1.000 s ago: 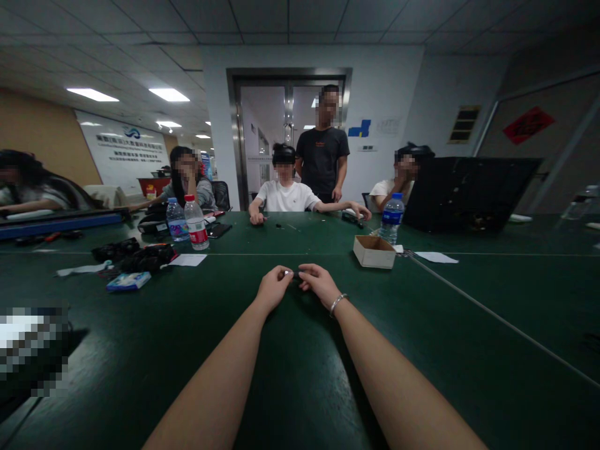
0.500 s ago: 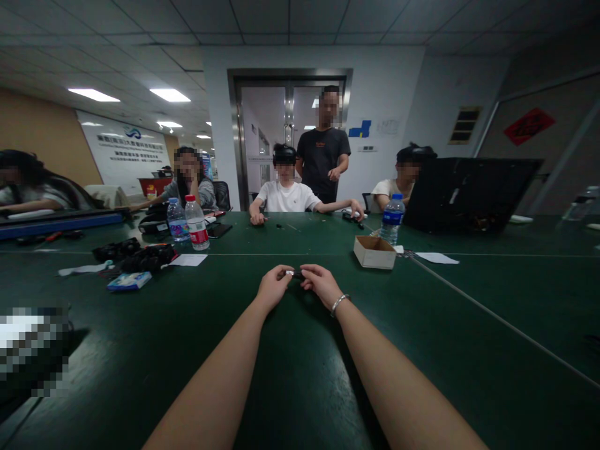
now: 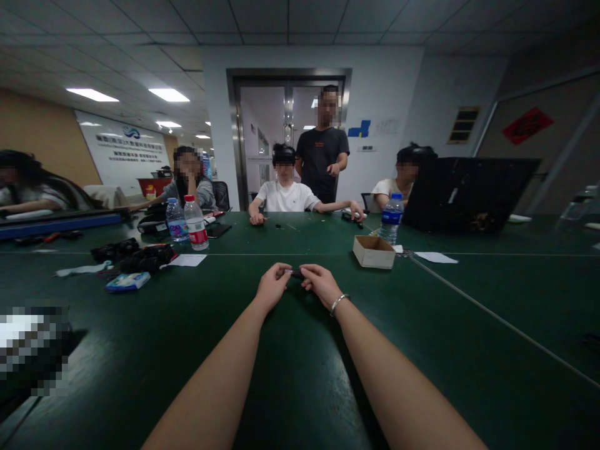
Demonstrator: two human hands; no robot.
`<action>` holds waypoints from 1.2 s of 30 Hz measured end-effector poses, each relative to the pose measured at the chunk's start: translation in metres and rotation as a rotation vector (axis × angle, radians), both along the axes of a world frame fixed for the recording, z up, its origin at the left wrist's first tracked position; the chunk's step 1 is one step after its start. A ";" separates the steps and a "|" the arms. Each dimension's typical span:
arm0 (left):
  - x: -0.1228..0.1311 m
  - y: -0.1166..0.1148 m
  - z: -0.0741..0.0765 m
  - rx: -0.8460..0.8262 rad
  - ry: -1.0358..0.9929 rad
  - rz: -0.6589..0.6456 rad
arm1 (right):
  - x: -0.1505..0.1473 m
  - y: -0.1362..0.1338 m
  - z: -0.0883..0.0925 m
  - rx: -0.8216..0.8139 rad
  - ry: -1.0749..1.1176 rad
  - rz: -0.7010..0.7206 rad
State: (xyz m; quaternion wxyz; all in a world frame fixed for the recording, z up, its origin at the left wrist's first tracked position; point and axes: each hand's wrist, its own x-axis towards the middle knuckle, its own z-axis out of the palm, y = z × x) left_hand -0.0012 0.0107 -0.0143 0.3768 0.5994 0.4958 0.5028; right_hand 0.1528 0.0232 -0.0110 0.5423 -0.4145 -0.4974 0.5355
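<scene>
My left hand (image 3: 272,285) and my right hand (image 3: 319,282) meet just above the dark green table (image 3: 300,375), arms stretched forward. Both pinch a small dark object (image 3: 295,274) between their fingertips, one hand at each end; it is too small to name. A bracelet (image 3: 337,302) circles my right wrist. A small open cardboard box (image 3: 374,251) sits on the table to the right, beyond my hands.
Two water bottles (image 3: 190,222) stand at the back left and another bottle (image 3: 390,219) by the box. Black gear (image 3: 135,256), papers and a blue packet (image 3: 127,282) lie left. An open laptop (image 3: 469,194) stands right. Several people sit at the far side; one stands.
My hands stay together on the small object, with only slight finger shifts. The standing person has raised a hand to the chest.
</scene>
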 end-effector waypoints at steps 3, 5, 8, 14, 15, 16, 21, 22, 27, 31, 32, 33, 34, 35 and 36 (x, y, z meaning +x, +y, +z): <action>-0.001 0.002 -0.002 -0.003 0.001 -0.006 | 0.001 0.000 0.000 -0.006 -0.005 0.006; -0.001 0.003 -0.003 -0.009 -0.001 -0.009 | 0.001 -0.001 0.001 -0.011 -0.006 0.005; -0.002 0.005 -0.004 -0.023 -0.005 0.006 | 0.000 -0.003 0.003 -0.017 -0.004 -0.001; -0.003 0.007 -0.004 -0.055 -0.024 0.041 | 0.001 -0.003 0.003 -0.017 0.009 0.015; -0.003 0.006 -0.003 -0.055 -0.023 0.036 | 0.001 -0.002 0.002 -0.016 0.004 0.018; -0.002 0.005 -0.002 -0.055 -0.022 0.032 | 0.002 -0.001 0.001 -0.015 0.000 0.020; -0.001 0.003 -0.001 -0.061 -0.028 0.012 | 0.002 0.002 -0.002 -0.009 0.001 0.023; -0.001 0.003 -0.002 -0.061 -0.033 0.004 | 0.002 0.002 -0.002 -0.005 0.009 0.021; -0.001 0.003 -0.002 -0.046 -0.028 -0.029 | 0.001 0.000 -0.002 0.008 0.030 0.030; -0.001 -0.001 0.003 -0.027 -0.025 -0.058 | 0.002 0.001 -0.002 -0.002 0.032 0.034; -0.001 -0.002 0.004 -0.024 -0.026 -0.062 | 0.002 0.002 -0.003 -0.003 0.031 0.033; -0.001 -0.002 0.005 -0.022 -0.027 -0.063 | 0.002 0.002 -0.003 -0.002 0.029 0.032; -0.001 -0.003 0.005 -0.021 -0.029 -0.064 | 0.002 0.003 -0.003 -0.001 0.028 0.030; -0.001 -0.003 0.005 -0.019 -0.031 -0.066 | 0.002 0.003 -0.004 0.000 0.028 0.029; -0.001 -0.002 0.005 -0.017 -0.033 -0.068 | 0.003 0.003 -0.004 0.002 0.029 0.028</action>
